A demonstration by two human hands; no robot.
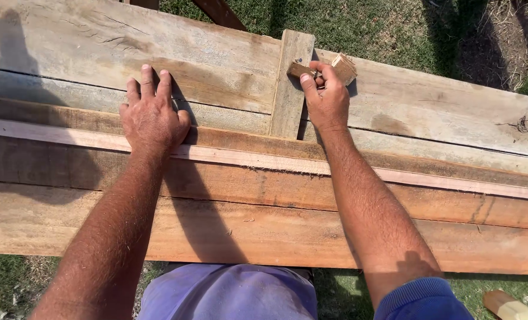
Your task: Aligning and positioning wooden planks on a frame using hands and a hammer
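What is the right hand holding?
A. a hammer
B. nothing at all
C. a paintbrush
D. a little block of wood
D: the right hand pinches a small wood block over the planks, while the left hand lies flat on them.

Grass [364, 32] is seen beyond the far edge of the boards, partly shaded. Two dark wooden struts [219, 13] are seen at the top edge. A round-ended wooden piece [506, 305] is found lying on the grass at the lower right corner.
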